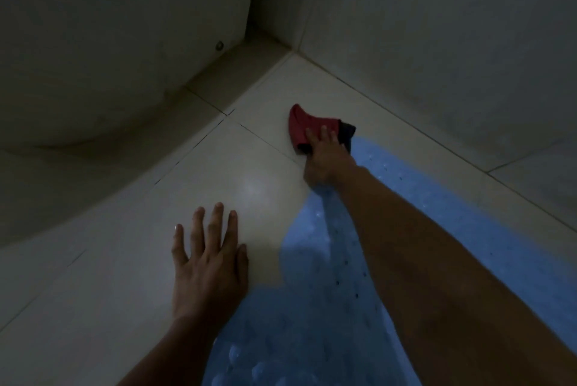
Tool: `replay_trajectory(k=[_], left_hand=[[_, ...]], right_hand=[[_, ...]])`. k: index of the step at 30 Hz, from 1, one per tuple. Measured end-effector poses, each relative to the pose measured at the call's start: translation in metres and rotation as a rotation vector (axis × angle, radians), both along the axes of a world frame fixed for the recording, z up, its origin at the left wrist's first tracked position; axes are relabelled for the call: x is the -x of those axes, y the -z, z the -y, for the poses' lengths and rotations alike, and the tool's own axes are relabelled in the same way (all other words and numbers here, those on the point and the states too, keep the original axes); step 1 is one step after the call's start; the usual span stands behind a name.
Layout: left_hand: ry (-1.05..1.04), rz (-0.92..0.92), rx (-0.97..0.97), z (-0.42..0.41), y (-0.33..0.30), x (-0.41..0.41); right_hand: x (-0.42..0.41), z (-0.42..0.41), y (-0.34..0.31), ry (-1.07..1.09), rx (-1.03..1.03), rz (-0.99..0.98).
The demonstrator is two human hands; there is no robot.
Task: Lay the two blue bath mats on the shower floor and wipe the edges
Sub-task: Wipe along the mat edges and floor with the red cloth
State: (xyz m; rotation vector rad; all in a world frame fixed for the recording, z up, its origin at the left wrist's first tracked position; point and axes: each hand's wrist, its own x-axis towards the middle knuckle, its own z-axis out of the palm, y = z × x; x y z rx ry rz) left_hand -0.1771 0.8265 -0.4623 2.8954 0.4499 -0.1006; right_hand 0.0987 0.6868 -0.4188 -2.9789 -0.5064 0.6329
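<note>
The light blue rubber bath mat (315, 307), with small holes and round bumps on its surface, lies flat on the pale glossy tiled shower floor (131, 260) and runs from the bottom edge of the view up toward the corner where two pale walls meet. Only one blue surface can be made out; whether it is one mat or two put together, I cannot tell, because the right forearm covers the middle of it. At the far end of the mat, partly on the bare tile and partly at the mat's end, lies a crumpled dark red cloth (307, 128) with a darker, almost black part on the side nearer the right wall. The right hand (324, 164) is stretched out over the mat and rests on this cloth; its fingers lie on top of the red fabric, a little bent, pressing it down on the floor just beyond the mat's far end. The left hand (207, 260) is on the bare tile just to the left of the mat, near the mat's near part, palm down, with all fingers straight and spread, holding nothing. Beyond the mat's far end, a low tiled ledge (237, 73) runs along the left wall.
</note>
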Motion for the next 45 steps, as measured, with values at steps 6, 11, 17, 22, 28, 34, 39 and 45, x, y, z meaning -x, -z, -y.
replay_trajectory(k=[6,11,17,22,28,34,39,45], left_hand=[[-0.018,-0.007,-0.011,-0.002,0.004,0.002],[-0.079,-0.018,0.023,0.006,-0.003,0.005],[0.088,0.116,0.023,0.057,-0.026,-0.069],[0.126,0.078,0.03,0.085,0.001,-0.109],[0.143,0.12,0.001,0.087,0.007,-0.109],[0.127,0.111,-0.019,0.086,0.005,-0.109],[0.134,0.065,-0.015,0.087,0.004,-0.11],[0.14,0.034,0.008,0.086,0.001,-0.112]], right_hand=[[0.042,0.008,0.011,-0.039,-0.139,0.035],[0.051,0.014,0.005,-0.072,-0.123,-0.039],[0.032,0.012,-0.011,-0.092,-0.076,-0.182],[0.027,0.011,-0.013,-0.107,-0.083,-0.211],[0.03,0.013,0.002,-0.121,-0.048,-0.076],[-0.021,0.01,-0.01,-0.094,-0.016,-0.066],[-0.056,0.019,-0.016,0.086,-0.051,-0.085],[-0.084,0.095,-0.012,0.341,-0.224,-0.021]])
